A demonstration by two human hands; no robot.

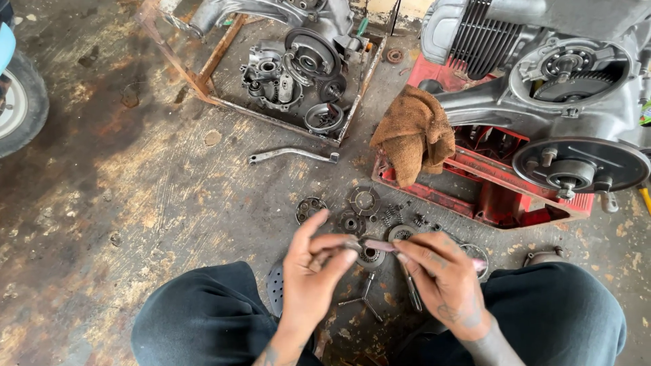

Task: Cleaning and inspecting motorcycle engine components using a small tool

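Observation:
My left hand pinches a small metal part at its fingertips. My right hand grips a thin pinkish tool whose tip meets that part between the two hands. Both hands hover over the oily floor, above my dark trousers. Just beyond them lie several small round clutch and gear parts, springs and a three-armed wrench.
A grey engine sits on a red stand at the right, a brown rag draped on it. A rusty frame holds an engine case. A long lever lies on the floor. A tyre shows far left.

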